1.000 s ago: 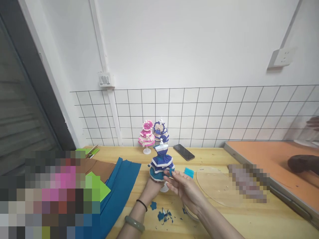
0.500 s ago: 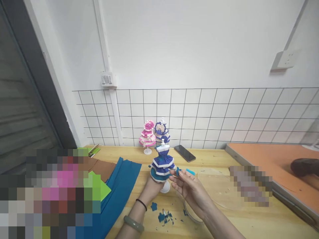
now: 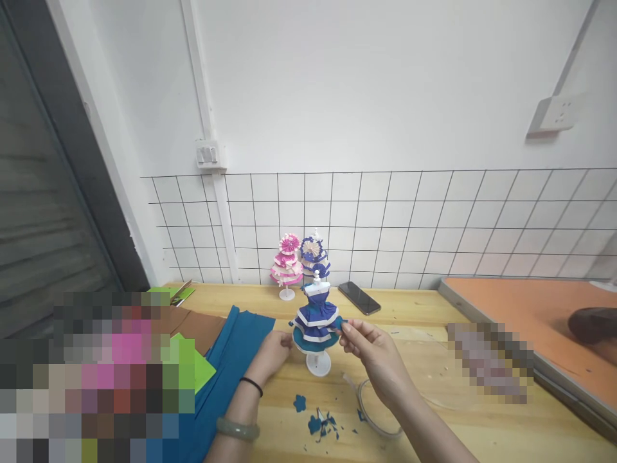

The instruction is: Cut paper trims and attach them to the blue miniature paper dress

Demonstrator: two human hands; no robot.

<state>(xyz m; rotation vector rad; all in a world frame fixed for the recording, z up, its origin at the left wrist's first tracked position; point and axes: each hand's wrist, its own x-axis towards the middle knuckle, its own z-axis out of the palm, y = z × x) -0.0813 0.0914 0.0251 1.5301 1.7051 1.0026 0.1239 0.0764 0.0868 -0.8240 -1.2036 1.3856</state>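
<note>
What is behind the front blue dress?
Another blue dress, a pink dress back-left and a phone back-right. The front blue dress covers the rear blue one's base and anything directly behind.

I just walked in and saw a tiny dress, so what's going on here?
Somebody is working with a little blue-and-white dress on a white stand. The right hand pinches a small blue piece at one side of the dress. The left hand is at the other side; I can't tell whether it touches. In front lie a blue flower cutout and blue scraps. A pink dress stands behind.
</note>
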